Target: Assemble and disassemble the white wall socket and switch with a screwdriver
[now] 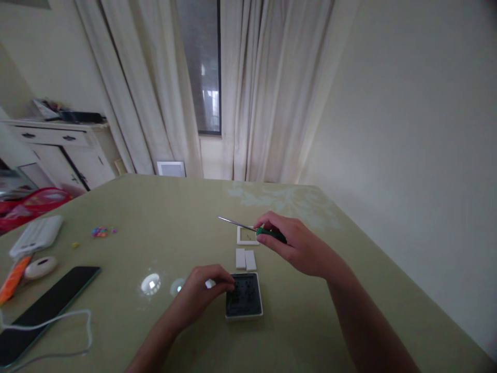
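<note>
Left grip: reaches to the box, thumb and fingers drawn close together at its left rim; whether they pinch anything, we cannot tell.
Right grip: pinches the green handle of a screwdriver, raised over the bench, the metal shaft pointing left and slightly upward in our view.
Box: sits on the bench between our forearms, white-rimmed, its dark inside facing up.
Tiles: two white pieces, side by side, just beyond the box.
Frame: white, farther out than the tiles, partly hidden behind the right grip; small bits show within it, too tiny for us to name.
Bench left: we see a dark phone crossed by a white cable, an orange tool, a white disc and a white pack; colourful beads lie farther in, near a yellow bit.
Backdrop: pale curtains flank a narrow window, a white cabinet to our left.
</note>
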Demonstrator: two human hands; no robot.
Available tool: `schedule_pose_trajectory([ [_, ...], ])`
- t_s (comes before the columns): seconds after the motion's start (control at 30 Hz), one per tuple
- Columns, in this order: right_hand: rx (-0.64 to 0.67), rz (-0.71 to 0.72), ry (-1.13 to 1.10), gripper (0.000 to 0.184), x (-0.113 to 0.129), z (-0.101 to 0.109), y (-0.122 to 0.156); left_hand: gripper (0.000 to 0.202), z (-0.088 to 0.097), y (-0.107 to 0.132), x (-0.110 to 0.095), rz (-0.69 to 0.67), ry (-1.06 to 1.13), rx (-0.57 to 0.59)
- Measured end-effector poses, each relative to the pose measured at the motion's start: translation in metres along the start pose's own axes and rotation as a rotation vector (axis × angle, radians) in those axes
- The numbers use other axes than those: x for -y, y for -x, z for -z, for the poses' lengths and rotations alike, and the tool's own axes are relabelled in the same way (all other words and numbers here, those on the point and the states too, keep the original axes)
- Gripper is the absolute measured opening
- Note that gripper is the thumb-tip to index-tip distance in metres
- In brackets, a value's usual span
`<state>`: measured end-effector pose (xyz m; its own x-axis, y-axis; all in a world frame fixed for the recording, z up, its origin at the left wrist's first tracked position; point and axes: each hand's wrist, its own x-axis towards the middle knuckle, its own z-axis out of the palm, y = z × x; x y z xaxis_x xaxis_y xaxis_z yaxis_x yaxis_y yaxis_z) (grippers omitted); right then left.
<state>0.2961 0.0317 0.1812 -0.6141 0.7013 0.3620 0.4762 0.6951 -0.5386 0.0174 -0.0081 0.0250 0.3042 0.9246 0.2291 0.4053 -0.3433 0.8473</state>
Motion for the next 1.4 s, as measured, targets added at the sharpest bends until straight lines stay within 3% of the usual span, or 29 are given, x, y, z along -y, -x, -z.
schedule_pose_trajectory([
  [0.33, -0.046, 0.043, 0.033, 0.013, 0.002, 0.004, 0.0, 0.011, -0.002, 0.001, 0.002, -0.062, -0.056, 0.048],
  [0.47, -0.075, 0.067, 0.091, 0.02, 0.004, 0.007, 0.003, 0.013, -0.001, 0.003, -0.001, -0.083, -0.077, 0.068],
  [0.53, -0.166, 0.066, 0.096, 0.023, 0.006, 0.008, 0.005, 0.013, 0.0, 0.004, -0.002, -0.082, -0.089, 0.084],
  [0.7, -0.547, 0.067, -0.04, 0.047, 0.01, 0.002, 0.007, 0.012, 0.001, 0.006, -0.006, -0.044, -0.1, 0.136],
  [0.8, -0.628, 0.068, -0.13, 0.042, 0.013, -0.012, 0.004, 0.013, 0.001, 0.005, -0.009, -0.022, -0.098, 0.168],
  [1.0, -0.501, 0.092, 0.011, 0.028, 0.013, -0.041, -0.005, 0.005, 0.006, 0.009, -0.013, 0.0, -0.126, 0.14],
  [1.13, -0.447, 0.113, 0.028, 0.027, 0.01, -0.05, -0.007, 0.058, 0.004, 0.016, -0.022, 0.016, -0.215, 0.155],
  [1.2, -0.418, 0.115, 0.028, 0.027, 0.008, -0.051, -0.008, 0.073, 0.0, 0.017, -0.028, 0.016, -0.274, 0.18],
  [1.4, -0.393, 0.112, 0.011, 0.025, 0.008, -0.05, -0.009, 0.072, -0.007, 0.016, -0.036, 0.006, -0.31, 0.164],
])
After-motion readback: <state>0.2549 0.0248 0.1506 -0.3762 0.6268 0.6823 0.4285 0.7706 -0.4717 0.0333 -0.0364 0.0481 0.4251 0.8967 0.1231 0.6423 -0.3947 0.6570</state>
